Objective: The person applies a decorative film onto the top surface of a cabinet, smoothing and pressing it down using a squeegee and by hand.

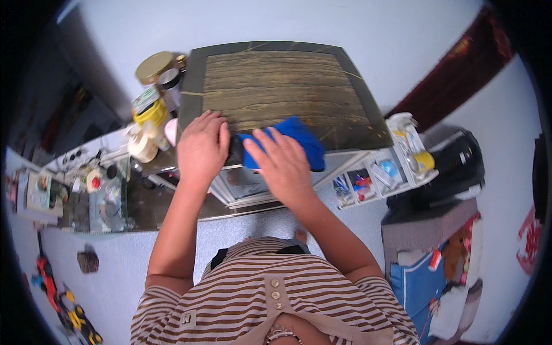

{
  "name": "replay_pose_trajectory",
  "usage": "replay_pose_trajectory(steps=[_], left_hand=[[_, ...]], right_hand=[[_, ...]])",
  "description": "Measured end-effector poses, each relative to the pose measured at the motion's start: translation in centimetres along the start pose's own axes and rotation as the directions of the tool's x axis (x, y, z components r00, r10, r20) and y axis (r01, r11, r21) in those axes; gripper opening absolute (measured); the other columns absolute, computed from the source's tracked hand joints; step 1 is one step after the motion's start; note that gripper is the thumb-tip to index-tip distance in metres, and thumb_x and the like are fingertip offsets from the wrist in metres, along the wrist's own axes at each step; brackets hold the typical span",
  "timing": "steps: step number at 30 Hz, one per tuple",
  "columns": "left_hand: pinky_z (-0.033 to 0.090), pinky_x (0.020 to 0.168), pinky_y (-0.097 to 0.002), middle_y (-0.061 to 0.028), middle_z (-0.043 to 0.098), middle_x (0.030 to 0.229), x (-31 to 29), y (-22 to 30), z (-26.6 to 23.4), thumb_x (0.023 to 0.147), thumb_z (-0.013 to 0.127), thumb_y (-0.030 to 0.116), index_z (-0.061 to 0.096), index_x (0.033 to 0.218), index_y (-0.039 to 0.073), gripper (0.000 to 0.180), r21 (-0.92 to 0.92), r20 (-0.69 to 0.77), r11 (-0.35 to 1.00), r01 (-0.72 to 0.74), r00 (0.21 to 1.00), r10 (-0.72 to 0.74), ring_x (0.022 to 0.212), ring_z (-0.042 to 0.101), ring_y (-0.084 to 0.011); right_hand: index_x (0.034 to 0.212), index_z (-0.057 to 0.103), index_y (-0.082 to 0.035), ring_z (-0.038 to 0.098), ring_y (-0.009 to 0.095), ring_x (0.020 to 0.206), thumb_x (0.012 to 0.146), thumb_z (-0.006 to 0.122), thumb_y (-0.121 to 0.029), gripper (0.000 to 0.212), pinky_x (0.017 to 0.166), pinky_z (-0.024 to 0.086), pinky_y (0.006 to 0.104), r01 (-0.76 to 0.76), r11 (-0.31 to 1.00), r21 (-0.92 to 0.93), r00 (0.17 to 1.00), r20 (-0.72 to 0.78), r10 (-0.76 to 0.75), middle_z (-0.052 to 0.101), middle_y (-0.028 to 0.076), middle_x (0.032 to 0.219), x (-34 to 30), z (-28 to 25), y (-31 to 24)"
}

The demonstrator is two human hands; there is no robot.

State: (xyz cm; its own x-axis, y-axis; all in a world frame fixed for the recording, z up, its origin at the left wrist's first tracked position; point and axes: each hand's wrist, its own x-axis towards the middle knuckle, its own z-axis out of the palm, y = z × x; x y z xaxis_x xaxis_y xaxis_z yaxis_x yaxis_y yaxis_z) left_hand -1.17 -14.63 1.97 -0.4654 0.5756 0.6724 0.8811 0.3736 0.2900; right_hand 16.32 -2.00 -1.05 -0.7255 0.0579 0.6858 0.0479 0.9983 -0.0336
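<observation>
A blue cloth (302, 141) lies bunched over the front edge of a dark cabinet top with a wood-grain panel (282, 86). My right hand (283, 167) presses on it, fingers slightly spread and the palm toward the edge. To the left, my left hand (201, 144) rests flat on the front left corner of the top, its fingers together and nothing held. Between the two hands a small black piece (236, 152) shows at the edge; I cannot tell whether it belongs to the cloth. The underside of my right hand is hidden.
Bottles and jars (141, 144) crowd the cabinet's left side, below a round gold lid (155, 67). At right, a white divided organizer (376, 178) holds small items, with a yellow can (422, 162) beside it. A grey fabric box (428, 224) stands near the right wall.
</observation>
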Motion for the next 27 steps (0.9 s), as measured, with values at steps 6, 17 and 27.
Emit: replay_pose_trajectory(steps=[6,17,27], left_hand=[[0.057,0.082,-0.0437,-0.0110,0.077,0.098,-0.3,1.0,-1.0,0.097,0.066,0.018,0.077,0.101,0.007,0.016,-0.046,-0.004,0.998,0.031,0.999,-0.032,0.090,0.073,-0.0322],[0.051,0.107,-0.0478,-0.0137,0.071,0.128,-2.5,11.4,2.1,0.085,0.078,0.015,0.070,0.129,0.009,0.045,-0.238,-0.035,0.963,-0.126,0.992,0.122,0.123,0.065,-0.0356],[0.029,0.125,-0.0514,-0.0182,0.053,0.152,-3.0,22.6,11.8,0.095,0.060,0.035,0.040,0.159,0.000,0.076,-0.284,0.065,0.893,-0.350,0.922,0.382,0.145,0.047,-0.0342]], right_hand=[[0.142,0.064,-0.019,0.056,0.032,0.136,0.076,0.080,-0.017,0.068,0.110,0.044,0.0477,0.006,1.000,0.019,0.998,0.056,-0.007,0.059,0.007,0.149,-1.9,-2.8,5.1],[0.150,0.054,-0.013,0.053,0.035,0.140,0.074,0.085,-0.010,0.082,0.116,0.039,0.0494,-0.027,0.993,0.113,0.984,0.177,0.006,0.057,0.010,0.153,-5.8,-9.0,14.3],[0.162,0.026,0.003,0.038,0.041,0.152,0.081,0.085,-0.021,0.103,0.126,0.029,0.0490,-0.209,0.924,0.319,0.913,0.403,0.067,0.038,0.023,0.165,-6.7,-13.5,18.5]])
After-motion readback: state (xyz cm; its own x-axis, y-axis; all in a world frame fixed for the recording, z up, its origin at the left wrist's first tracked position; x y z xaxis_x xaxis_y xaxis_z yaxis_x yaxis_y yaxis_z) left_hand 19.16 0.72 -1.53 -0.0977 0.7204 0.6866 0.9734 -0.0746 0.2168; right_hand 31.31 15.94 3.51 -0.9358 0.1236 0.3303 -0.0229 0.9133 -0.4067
